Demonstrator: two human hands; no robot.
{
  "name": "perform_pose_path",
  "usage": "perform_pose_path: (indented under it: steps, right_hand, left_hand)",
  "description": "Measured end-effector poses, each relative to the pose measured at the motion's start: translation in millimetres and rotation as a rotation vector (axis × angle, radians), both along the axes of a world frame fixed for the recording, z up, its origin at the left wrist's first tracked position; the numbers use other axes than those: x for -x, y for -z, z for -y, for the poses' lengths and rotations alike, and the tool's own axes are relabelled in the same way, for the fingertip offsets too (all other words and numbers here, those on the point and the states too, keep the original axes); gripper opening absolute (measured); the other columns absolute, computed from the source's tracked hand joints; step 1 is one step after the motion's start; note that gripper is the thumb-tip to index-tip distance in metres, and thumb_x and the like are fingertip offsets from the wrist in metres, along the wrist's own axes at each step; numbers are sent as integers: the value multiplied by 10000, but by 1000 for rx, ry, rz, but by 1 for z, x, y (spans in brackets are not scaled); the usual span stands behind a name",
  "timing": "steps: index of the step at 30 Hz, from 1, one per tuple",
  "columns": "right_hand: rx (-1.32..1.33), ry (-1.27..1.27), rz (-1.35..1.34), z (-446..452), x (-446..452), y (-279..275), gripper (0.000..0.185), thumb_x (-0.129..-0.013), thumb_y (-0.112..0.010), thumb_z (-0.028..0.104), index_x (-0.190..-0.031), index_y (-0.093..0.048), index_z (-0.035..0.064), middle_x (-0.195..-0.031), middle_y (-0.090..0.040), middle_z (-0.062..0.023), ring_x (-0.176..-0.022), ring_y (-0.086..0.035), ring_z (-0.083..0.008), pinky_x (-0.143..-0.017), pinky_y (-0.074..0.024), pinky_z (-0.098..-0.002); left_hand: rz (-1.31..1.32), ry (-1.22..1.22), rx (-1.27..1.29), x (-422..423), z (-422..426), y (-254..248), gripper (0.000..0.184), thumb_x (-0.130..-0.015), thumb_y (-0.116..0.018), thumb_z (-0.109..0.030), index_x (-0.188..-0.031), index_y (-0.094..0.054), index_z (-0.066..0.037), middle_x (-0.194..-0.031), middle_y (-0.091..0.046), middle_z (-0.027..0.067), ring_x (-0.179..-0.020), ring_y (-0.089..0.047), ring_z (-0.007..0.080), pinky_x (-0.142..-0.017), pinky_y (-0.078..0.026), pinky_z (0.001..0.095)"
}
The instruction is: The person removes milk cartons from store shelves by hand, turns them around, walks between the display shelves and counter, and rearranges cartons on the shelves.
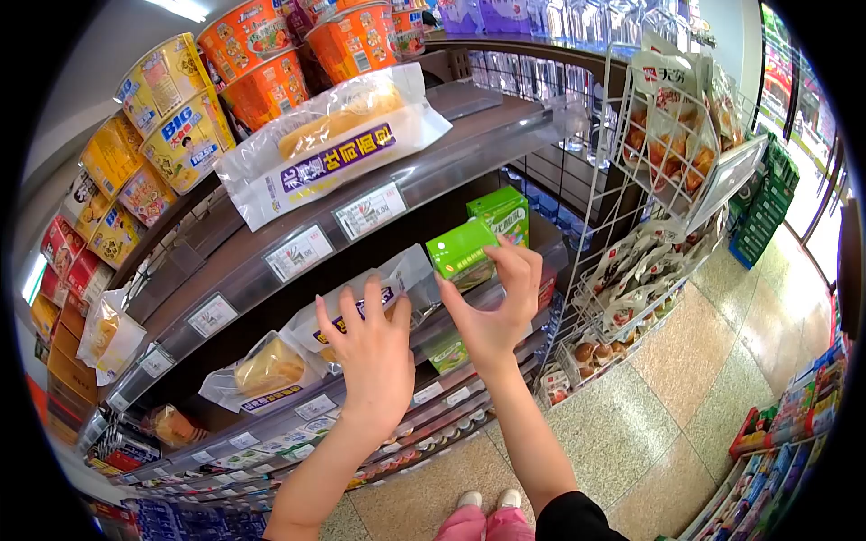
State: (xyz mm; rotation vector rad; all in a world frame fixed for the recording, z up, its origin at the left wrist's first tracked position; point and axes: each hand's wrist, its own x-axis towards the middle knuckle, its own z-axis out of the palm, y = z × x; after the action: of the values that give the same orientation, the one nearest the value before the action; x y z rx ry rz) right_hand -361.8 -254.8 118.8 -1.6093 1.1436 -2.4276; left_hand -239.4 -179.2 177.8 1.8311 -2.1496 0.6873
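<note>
My right hand (499, 302) grips a small green carton (462, 247) between thumb and fingers, above the second shelf. Right behind it on that shelf stands another green carton (502, 215). My left hand (372, 347) is spread with its fingers over a packaged bread loaf (309, 326) in clear and white wrapping with a purple label; it seems to rest on the wrapping. Left of that lies another wrapped bread (271, 368). On the shelf above, a long wrapped bread (338, 144) with a purple label lies near the price tags.
Instant noodle cups (185, 135) are stacked at the upper left. To the right stands a white wire rack (622, 135) of snack bags. Price tags (372, 212) line the shelf edge. A red-edged shelf of goods (780, 419) is at the lower right, beyond the tiled floor (622, 410).
</note>
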Motion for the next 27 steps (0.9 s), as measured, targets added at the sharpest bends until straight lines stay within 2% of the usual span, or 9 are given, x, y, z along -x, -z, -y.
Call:
perform_pose_path:
  steps: [3,8,11,12,15,16,20,25,27]
  right_hand:
    - [-17,61,-75,3,0,-4,562,-625,-879,87,-1128,-628,73,-1153,-602,-161,-1063,-589,-342,-890,-483,-427]
    - [-143,154,-119,2,-2,-8,488,-666,-863,129,-1115,-678,94,-1231,-616,-113,-1073,-588,-326,-884,-505,-416]
    - [-202,182,-149,1,-8,-5,485,-695,-845,143,-1150,-680,113,-1267,-599,-103,-1101,-568,-321,-879,-508,-409]
    - [-226,155,-163,0,-9,-2,496,-733,-812,133,-1210,-675,141,-1335,-570,-104,-1114,-551,-323,-877,-512,-413]
    - [-193,121,-136,-3,-14,9,558,-732,-830,120,-1267,-676,156,-1357,-571,-106,-1059,-569,-306,-909,-487,-408]
    - [-214,68,-132,-8,-14,13,556,-755,-801,79,-1289,-666,148,-1391,-552,-119,-1081,-586,-309,-937,-484,-403]
    - [-110,11,-30,-31,-6,58,499,-785,-742,6,-1272,-667,84,-1323,-602,-153,-1151,-610,-314,-988,-466,-387]
    - [-146,-28,-16,-82,-5,131,399,-767,-701,-75,-1161,-670,-14,-1182,-664,-188,-1066,-641,-300,-916,-503,-367]
    - [-146,-34,3,-94,-15,154,399,-713,-713,-81,-1100,-715,15,-1100,-681,-146,-913,-635,-266,-797,-502,-340]
  left_hand:
    - [-10,5,3,0,-1,2,486,-664,-776,-63,-1134,-657,-90,-1374,-466,147,-1309,-414,384,-1166,-145,658]
    - [-43,38,-8,-4,-5,11,540,-767,-721,-166,-1293,-616,-107,-1568,-324,169,-1436,-286,426,-1166,-45,689]
    - [-76,71,37,2,-14,15,523,-803,-701,-182,-1312,-604,-108,-1592,-297,158,-1444,-262,431,-1160,-28,688]
    - [-71,75,37,5,-19,18,526,-826,-688,-221,-1334,-594,-121,-1594,-300,158,-1441,-261,426,-1153,-47,670]
    - [-171,174,40,15,-36,38,537,-826,-690,-244,-1341,-592,-128,-1575,-332,166,-1429,-280,413,-1139,-88,644]
    - [-158,168,56,20,-41,47,547,-823,-694,-249,-1345,-592,-121,-1521,-403,166,-1384,-340,380,-1110,-161,582]
    - [-371,254,52,19,-54,92,542,-811,-695,-220,-1323,-600,-73,-1398,-509,137,-1269,-439,331,-1048,-243,482]
    - [-539,272,-100,3,-72,156,605,-767,-718,-167,-1339,-583,-25,-1380,-521,154,-1243,-462,330,-1038,-278,462]
    - [-567,274,-118,-5,-77,178,621,-759,-721,-150,-1349,-576,-19,-1380,-523,159,-1243,-466,330,-1034,-287,457]
